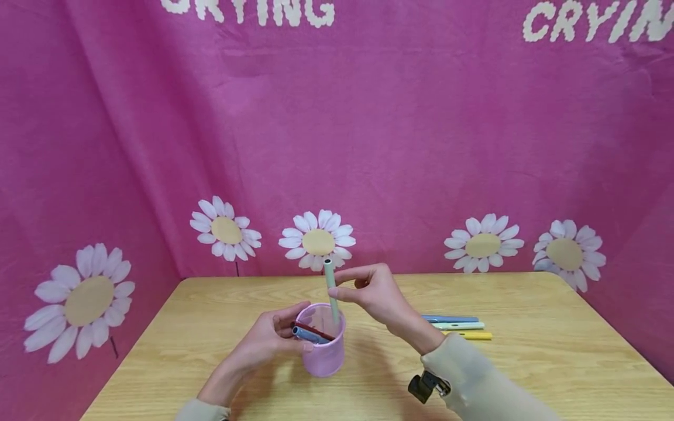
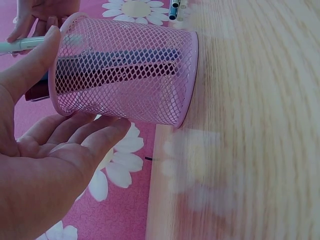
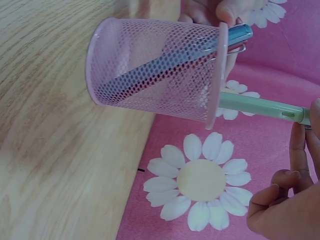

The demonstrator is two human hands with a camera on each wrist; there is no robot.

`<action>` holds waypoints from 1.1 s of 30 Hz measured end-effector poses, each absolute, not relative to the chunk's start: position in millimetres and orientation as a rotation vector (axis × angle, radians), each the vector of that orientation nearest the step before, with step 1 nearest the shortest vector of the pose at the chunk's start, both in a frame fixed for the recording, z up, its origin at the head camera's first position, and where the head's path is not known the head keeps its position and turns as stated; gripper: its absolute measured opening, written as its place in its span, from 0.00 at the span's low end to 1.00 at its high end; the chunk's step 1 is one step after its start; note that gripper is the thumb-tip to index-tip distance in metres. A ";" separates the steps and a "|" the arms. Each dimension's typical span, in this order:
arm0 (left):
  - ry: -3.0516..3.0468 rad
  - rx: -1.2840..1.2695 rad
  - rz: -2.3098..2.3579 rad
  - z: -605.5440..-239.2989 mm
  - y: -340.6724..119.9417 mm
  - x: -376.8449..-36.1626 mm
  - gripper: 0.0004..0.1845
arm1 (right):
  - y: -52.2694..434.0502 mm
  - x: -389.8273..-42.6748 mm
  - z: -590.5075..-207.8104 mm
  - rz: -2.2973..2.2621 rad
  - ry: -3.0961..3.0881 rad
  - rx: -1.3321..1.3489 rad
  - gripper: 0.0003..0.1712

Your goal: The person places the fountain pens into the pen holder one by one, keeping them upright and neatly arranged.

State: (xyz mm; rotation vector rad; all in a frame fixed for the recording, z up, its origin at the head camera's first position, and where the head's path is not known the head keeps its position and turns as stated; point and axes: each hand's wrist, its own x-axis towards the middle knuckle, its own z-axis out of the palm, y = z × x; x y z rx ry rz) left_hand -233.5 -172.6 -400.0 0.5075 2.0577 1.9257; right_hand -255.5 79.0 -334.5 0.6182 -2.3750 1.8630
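From the head view, the left hand (image 1: 274,339) reaches in from the lower left and curls its fingers and thumb around the rim and wall of a pink mesh cup (image 1: 322,342) that stands upright near the front middle of the wooden worktop (image 1: 553,362). The right hand (image 1: 371,292) comes over from the right, wrist bent, and pinches a pale green pen (image 1: 331,289) between thumb and fingertips; the pen stands almost upright with its lower end inside the cup. A blue pen (image 1: 308,334) and a dark red pen (image 1: 316,331) lie slanted in the cup. Three more pens (image 1: 458,326) lie side by side on the worktop to the right, well apart from the cup. A pink cloth backdrop (image 1: 421,146) printed with white daisies hangs behind.

From the left wrist, the left hand (image 2: 55,165) shows its palm, fingers bent along the cup (image 2: 125,70), thumb on the rim. The cup is fine wire mesh, round, slightly tapered; the worktop (image 2: 250,125) shows pale wood grain.

From the right wrist, the right hand (image 3: 290,200) holds the smooth green pen (image 3: 260,106) at its upper end, fingers curled; the pen's other end passes the cup (image 3: 155,70) rim.
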 end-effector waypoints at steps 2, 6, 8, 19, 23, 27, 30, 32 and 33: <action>2.054 0.499 1.926 -400.7 -172.0 -233.4 0.47 | 78.5 -255.9 -337.3 1.857 -2.380 0.620 0.13; 2.051 0.507 1.927 -399.9 -171.7 -233.6 0.47 | 76.9 -256.9 -341.5 1.837 -2.386 0.643 0.13; 2.054 0.522 1.928 -399.4 -172.2 -233.8 0.48 | 76.3 -257.4 -343.2 1.819 -2.392 0.660 0.13; 2.061 0.515 1.922 -399.6 -172.8 -236.0 0.48 | 77.9 -258.0 -353.0 1.771 -2.428 0.679 0.12; 2.055 0.503 1.924 -399.4 -172.4 -235.3 0.48 | 77.8 -256.5 -354.5 1.766 -2.451 0.674 0.12; 2.049 0.513 1.929 -399.4 -172.5 -234.8 0.48 | 77.6 -255.2 -354.5 1.767 -2.470 0.670 0.12; 2.056 0.510 1.935 -399.3 -172.5 -234.6 0.48 | 77.5 -255.7 -354.1 1.765 -2.471 0.678 0.12; 2.060 0.506 1.933 -399.4 -172.1 -234.7 0.48 | 78.3 -255.5 -354.2 1.764 -2.478 0.673 0.12; 2.061 0.509 1.929 -399.3 -171.5 -234.8 0.48 | 79.0 -255.5 -354.8 1.760 -2.484 0.666 0.12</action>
